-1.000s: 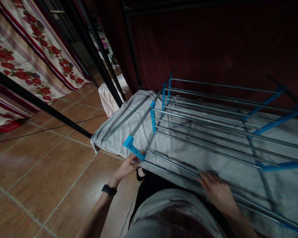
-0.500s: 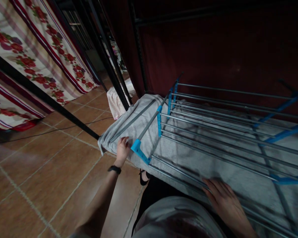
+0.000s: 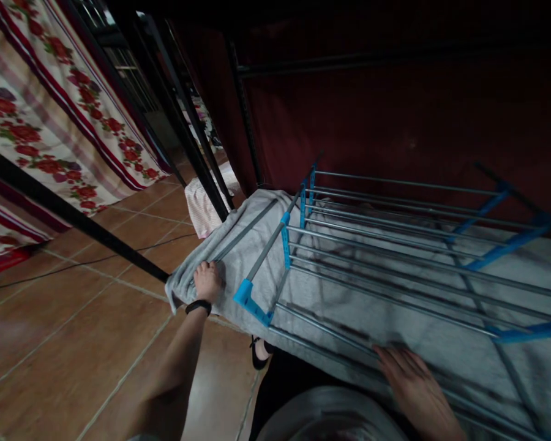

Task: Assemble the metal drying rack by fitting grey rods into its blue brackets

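Head view: grey towel (image 3: 257,257), plain and soft-looking, draped over the drying rack (image 3: 395,245) from 9 to 3 o'clock; left hand (image 3: 206,280) curled gripping its left end, right hand (image 3: 411,380) spread flat on its near edge.

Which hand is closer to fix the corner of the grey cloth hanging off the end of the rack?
Probably the left hand: it rests on the grey cloth right by the drooping corner. The right hand lies farther along the drying rack, on its near edge.
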Tool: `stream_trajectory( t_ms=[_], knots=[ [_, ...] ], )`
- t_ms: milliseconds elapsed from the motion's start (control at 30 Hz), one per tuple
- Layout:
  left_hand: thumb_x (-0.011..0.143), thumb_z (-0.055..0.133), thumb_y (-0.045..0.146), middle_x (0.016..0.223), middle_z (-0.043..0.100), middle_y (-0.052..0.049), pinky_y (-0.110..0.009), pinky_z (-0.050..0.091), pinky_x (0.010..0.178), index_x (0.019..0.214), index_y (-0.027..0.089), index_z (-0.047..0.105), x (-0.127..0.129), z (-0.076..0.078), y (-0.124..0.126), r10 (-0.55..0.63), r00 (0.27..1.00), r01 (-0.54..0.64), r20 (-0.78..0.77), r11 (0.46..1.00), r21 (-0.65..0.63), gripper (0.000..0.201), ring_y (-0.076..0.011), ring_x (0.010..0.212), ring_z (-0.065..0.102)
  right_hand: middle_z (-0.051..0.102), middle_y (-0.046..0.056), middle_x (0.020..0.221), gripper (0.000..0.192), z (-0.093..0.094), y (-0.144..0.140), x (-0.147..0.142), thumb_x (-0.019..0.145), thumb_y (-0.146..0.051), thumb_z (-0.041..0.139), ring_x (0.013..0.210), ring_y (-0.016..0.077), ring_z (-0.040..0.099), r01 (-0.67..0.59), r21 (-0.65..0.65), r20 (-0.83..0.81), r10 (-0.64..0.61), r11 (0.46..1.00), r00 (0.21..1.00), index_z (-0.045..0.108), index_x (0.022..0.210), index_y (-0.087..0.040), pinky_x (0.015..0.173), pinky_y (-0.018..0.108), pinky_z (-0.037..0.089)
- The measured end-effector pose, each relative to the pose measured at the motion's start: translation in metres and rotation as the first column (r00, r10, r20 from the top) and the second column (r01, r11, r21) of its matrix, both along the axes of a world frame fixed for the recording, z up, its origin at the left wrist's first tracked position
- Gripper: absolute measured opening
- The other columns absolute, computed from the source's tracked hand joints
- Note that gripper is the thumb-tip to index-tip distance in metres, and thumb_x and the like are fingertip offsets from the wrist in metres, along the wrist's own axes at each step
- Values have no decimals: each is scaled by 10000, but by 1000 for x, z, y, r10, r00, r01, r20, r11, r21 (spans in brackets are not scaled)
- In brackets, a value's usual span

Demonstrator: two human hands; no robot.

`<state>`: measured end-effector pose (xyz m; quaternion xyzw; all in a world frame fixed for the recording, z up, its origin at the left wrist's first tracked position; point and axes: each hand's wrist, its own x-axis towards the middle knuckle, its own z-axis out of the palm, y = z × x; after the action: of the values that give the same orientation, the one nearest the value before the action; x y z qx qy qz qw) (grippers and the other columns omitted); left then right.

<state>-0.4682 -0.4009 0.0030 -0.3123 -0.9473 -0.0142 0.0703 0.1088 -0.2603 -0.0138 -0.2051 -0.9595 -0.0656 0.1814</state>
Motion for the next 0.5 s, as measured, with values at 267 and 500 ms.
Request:
stream_trajectory(
  t_ms=[267, 500],
  knots=[
    [869, 448, 183, 1170, 594, -224, -404, 456, 868, 1112, 101, 544, 1, 5, 5, -14, 996, 10, 84, 999, 40, 274, -335, 1103, 564, 696, 63, 1190, 363, 11, -7, -9, 1046, -340, 385, 1068, 221, 651, 41, -75, 16, -40, 996, 999, 580, 1324, -214, 1016, 436, 430],
    [900, 477, 393, 964, 676, -121, -327, 483, 694, 997, 160, 561, 44, 15, -31, 44, 944, -165, 328, 922, 351, 266, -263, 876, 656, 653, 59, 1291, 382, 22, -7, -10, 1029, -361, 440, 1166, 227, 614, 45, -161, -29, -50, 986, 998, 549, 1377, -246, 1034, 420, 454]
  ],
)
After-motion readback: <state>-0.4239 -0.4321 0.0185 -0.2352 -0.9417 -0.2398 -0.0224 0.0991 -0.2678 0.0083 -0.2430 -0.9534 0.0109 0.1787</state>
